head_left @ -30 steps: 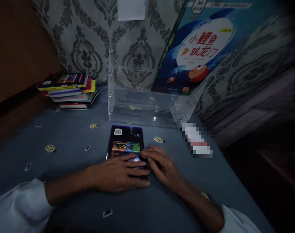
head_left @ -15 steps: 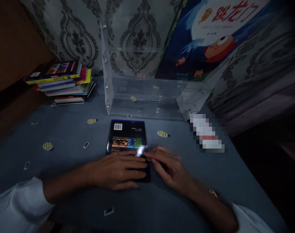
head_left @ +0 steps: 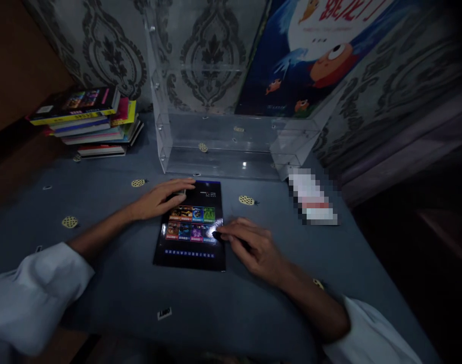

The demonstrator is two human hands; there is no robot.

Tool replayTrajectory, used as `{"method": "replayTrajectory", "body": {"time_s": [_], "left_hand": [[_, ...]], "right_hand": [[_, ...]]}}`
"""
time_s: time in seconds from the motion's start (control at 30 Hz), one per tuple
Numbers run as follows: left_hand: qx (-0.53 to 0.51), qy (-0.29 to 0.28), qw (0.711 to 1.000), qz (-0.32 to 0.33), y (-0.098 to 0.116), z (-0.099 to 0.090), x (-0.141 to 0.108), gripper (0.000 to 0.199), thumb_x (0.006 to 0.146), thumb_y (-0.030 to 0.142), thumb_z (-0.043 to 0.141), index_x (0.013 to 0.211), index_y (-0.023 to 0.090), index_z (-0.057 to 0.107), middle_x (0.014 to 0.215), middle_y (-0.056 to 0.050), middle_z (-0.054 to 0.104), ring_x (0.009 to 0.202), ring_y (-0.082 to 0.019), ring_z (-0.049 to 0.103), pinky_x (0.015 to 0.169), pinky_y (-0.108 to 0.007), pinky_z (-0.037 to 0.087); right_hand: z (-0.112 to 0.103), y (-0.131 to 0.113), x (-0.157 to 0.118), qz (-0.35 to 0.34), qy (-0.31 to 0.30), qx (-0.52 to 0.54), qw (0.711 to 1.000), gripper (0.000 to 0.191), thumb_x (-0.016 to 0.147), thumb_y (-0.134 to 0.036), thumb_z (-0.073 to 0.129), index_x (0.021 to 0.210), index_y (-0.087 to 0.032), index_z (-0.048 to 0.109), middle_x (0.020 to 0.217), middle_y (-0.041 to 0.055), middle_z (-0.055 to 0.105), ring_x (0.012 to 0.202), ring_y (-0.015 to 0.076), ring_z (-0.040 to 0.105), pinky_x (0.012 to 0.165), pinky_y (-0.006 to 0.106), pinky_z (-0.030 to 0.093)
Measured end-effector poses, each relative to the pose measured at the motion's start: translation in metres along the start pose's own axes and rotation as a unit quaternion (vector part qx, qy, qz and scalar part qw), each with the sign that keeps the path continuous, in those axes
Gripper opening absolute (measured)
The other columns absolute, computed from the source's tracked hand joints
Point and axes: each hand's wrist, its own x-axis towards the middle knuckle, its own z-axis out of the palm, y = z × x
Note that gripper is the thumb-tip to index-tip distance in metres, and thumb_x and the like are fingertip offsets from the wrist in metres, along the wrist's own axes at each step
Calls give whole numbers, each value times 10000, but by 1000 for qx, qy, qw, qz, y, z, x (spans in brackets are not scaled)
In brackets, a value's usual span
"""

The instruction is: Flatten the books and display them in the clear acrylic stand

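Can see large red Chinese characters on the picture book [head_left: 306, 76], far right, too blurred and cut off to read surely. Cannot read the blue line across the near end of the dark book [head_left: 191, 227], nor the print on the yellow spine [head_left: 84, 113] in the book stack [head_left: 88, 132], far left, nor the black letters on the small white label [head_left: 164, 313] near on the table [head_left: 113, 283].

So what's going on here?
A person's left hand lies over the far left corner of a dark book flat on the table. The right hand is at its right edge, grip unclear. Beyond it, a clear rack holds a big picture book; a stack of books sits far left.
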Motion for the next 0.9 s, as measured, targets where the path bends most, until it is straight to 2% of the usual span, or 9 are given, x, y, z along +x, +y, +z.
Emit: {"method": "replayTrajectory", "body": {"time_s": [0.17,0.3,0.5,0.6,0.7,0.9], "left_hand": [[100,2,995,7,-2,12,-6,451,1058,430,370,1417,202,519,1549,-97,486,1475,-230,392,1211,-494,344],[183,33,982,-32,3,22,-17,493,1071,450,319,1439,178,503,1559,-116,469,1476,-238,392,1225,-503,321],[201,31,977,-71,17,25,-57,583,1060,515,338,1552,203,351,1625,-124,357,1516,-267,307,1225,-508,330],[209,28,976,-50,32,27,-84,596,1062,474,374,1596,243,245,1634,-116,341,1506,-271,330,1212,-506,358],[232,40,972,-15,49,33,-108,609,1058,424,422,1606,273,205,1592,-113,419,1458,-268,421,1172,-490,426],[268,86,958,60,72,49,-136,531,1037,281,502,1547,214,370,1413,-120,617,1345,-252,562,1073,-417,539]], "right_hand": [[0,0,1,15,-1,-1,1000,314,968,-110,476,1167,-217,695,853,48,748,814,189,689,739,359,593],[1,-1,1,20,-3,4,1000,285,976,-127,476,1140,-194,699,855,57,741,811,184,685,732,345,588],[3,1,0,20,3,1,1000,285,965,-115,487,1134,-199,700,884,63,738,842,191,687,755,358,585],[5,2,1,8,9,-2,1000,276,965,-102,493,1130,-190,695,884,64,738,855,193,682,761,360,582],[7,2,1,-6,15,-11,1000,268,968,-98,492,1131,-184,687,873,61,735,847,192,675,754,358,577],[8,2,1,-24,4,-64,998,250,974,-115,481,1113,-172,681,897,74,742,841,209,670,772,396,563]]}}
